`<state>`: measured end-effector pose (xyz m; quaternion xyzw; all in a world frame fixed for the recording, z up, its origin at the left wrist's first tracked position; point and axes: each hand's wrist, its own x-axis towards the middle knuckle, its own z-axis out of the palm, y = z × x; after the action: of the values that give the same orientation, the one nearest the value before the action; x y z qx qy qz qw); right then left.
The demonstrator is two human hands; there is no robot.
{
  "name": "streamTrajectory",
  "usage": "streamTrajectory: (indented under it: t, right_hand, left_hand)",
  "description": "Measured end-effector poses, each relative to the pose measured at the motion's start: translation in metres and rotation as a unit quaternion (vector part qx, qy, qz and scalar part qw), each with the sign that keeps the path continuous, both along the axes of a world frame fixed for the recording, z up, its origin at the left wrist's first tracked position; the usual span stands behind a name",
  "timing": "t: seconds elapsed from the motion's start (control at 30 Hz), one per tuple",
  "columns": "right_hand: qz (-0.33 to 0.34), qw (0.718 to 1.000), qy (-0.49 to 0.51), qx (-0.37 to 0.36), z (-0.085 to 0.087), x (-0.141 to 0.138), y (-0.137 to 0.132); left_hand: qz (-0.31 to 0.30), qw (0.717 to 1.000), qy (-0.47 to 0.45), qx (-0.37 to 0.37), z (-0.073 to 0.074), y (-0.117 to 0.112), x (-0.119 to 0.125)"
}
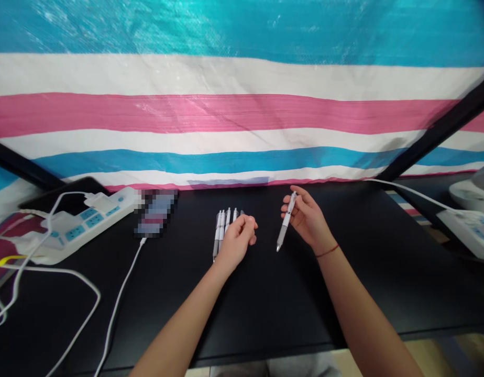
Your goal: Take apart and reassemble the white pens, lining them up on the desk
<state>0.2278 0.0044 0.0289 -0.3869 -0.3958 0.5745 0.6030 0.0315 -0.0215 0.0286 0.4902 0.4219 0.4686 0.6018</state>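
A white retractable pen [286,222] with a grey grip is held in my right hand [307,214], pinched by thumb and fingers. Its tip points down and toward me, above the black table. My left hand [238,238] is closed with its fingers curled in, and no object shows in it. Several similar white pens [219,228] lie side by side on the table just left of that hand, which partly covers them.
On the left are a white power strip [120,200] with cables, a dark flat device [79,189] and a blurred-out phone [155,212] on a charging cable [122,298]. A second power strip [472,230] stands at the right. Striped sheeting [242,115] hangs behind the black table [261,314].
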Motion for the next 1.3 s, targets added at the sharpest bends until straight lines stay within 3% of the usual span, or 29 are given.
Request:
streamTrajectory:
  t: [0.2,0.57,0.73,0.87,1.03,1.3]
  right_hand:
    - [0.028,0.999,0.023,-0.015,0.0,-0.009,-0.003]
    - [0.039,0.999,0.034,-0.009,-0.001,-0.01,-0.003]
    - [0.062,0.996,0.057,0.01,-0.001,-0.014,-0.005]
    - [0.06,0.998,-0.004,0.025,-0.001,-0.019,-0.007]
    - [0.04,0.995,-0.082,0.029,0.0,-0.022,-0.008]
    - [0.044,0.992,-0.118,0.028,0.0,-0.018,-0.009]
  left_hand:
    - [0.051,0.999,0.0,-0.002,0.0,-0.001,0.002]
    - [-0.016,0.988,-0.125,-0.086,0.001,-0.003,0.005]
    - [-0.085,0.982,-0.089,-0.143,0.001,-0.005,0.005]
    - [-0.157,0.976,-0.043,-0.145,0.002,-0.008,0.007]
    - [-0.133,0.984,0.005,-0.116,-0.001,-0.008,0.008]
    - [-0.148,0.98,-0.021,-0.132,0.0,-0.007,0.007]
